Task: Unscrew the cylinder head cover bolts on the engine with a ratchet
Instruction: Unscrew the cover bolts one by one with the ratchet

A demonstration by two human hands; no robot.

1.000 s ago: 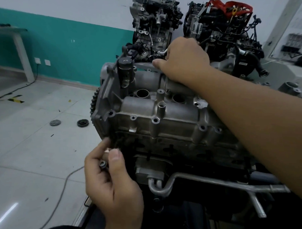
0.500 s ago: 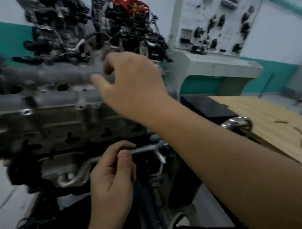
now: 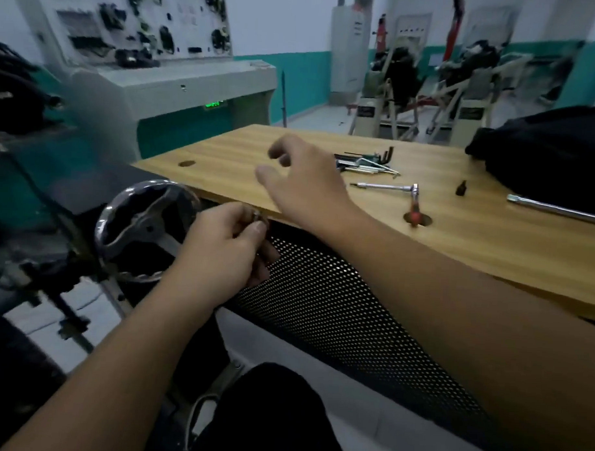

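The left hand (image 3: 227, 253) pinches a small metal part — a bolt (image 3: 256, 216) by the look of it, though mostly hidden — between thumb and fingers, just at the near edge of the desk (image 3: 474, 245). The right hand (image 3: 301, 181) hovers above the wood with fingers loosely spread, grasping nothing. The ratchet (image 3: 412, 202) lies on the desk to the right of that hand, its red handle over a round hole, a slim extension pointing left from its head. A set of hex keys (image 3: 369, 162) sits just behind it, a small dark bit (image 3: 461, 188) to its right, and a long steel bar (image 3: 556, 209) further right beside a black bag (image 3: 555, 153). The engine itself is out of view.

The step seems to be parking the loose bolt and fetching the ratchet. Best to set the bolt flat, well in from the edge and away from the holes, so it cannot roll off. Then take the ratchet by its handle, not the extension — the handle may dip into the hole if nudged.
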